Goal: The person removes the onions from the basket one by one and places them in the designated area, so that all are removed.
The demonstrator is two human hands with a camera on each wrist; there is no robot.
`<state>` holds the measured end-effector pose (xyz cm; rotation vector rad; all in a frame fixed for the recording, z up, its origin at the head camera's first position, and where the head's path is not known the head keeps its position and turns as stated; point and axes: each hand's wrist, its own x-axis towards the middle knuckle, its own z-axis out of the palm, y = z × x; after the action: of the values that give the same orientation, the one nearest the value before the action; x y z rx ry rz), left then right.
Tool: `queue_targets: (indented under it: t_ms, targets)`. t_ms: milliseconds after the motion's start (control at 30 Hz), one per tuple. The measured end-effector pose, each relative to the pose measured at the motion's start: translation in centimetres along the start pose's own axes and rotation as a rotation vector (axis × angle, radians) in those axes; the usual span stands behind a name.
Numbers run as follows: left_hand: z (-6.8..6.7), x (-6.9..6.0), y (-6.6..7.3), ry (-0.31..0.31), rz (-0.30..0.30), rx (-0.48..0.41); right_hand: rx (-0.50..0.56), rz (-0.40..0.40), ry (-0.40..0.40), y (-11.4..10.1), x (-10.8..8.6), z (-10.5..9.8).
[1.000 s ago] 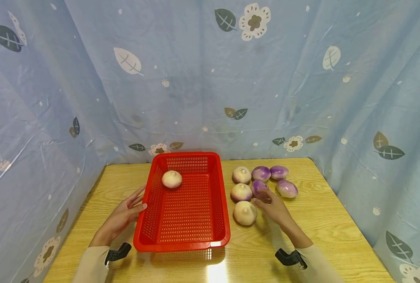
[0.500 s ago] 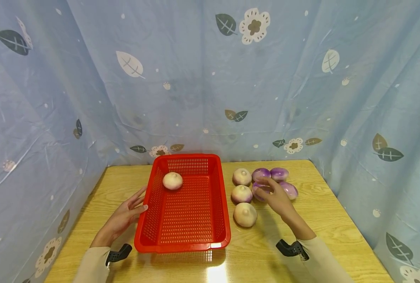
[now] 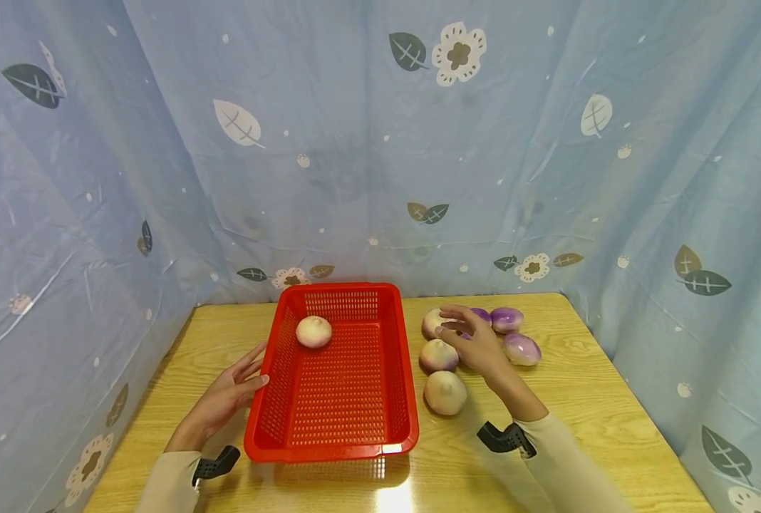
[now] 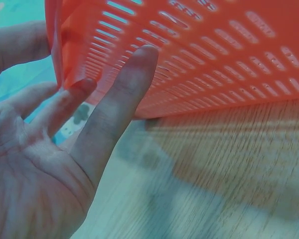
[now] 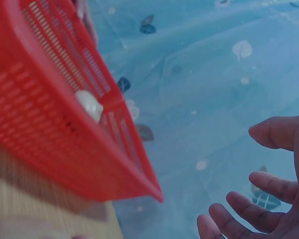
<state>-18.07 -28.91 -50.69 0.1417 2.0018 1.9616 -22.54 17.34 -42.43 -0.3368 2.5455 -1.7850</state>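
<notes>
My left hand touches the left side of a red perforated plastic basket. Its fingers are extended along the wall in the left wrist view. One pale, turnip-like vegetable lies at the back left inside the basket. To the basket's right stands a column of similar pale vegetables: a near one, a purple-tinged middle one and a far one. Over the middle and far ones hovers my right hand, fingers spread and holding nothing. It partly covers the far one and some purple vegetables.
Smooth purple-and-white vegetables lie right of the right hand, one at the back and one nearer. A wooden table carries everything. Blue patterned curtains hang around the table at the back and sides.
My right hand has risen from beside the near pale vegetable and shifted left and away, now over the pale column. The left hand stays at the basket. The vegetables stay in place.
</notes>
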Motion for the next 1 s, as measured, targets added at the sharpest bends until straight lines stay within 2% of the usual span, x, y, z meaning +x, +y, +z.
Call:
queue_targets:
  t_ms: [267,500,800,1000]
  targets:
    - [0.1,-0.1,0.0,-0.007,0.011,0.009,0.058,-0.035,-0.033,-2.1,0.9,2.1]
    - [0.2,0.0,0.0,0.016,-0.017,-0.007,0.092,-0.058,-0.109,-3.5,1.7,4.1]
    - [0.1,0.0,-0.2,-0.009,0.014,-0.009,0.128,-0.042,-0.167,-4.8,3.0,7.5]
    - [0.1,-0.1,-0.2,-0.014,0.023,-0.014,0.277,0.059,-0.249,-5.5,4.1,9.6]
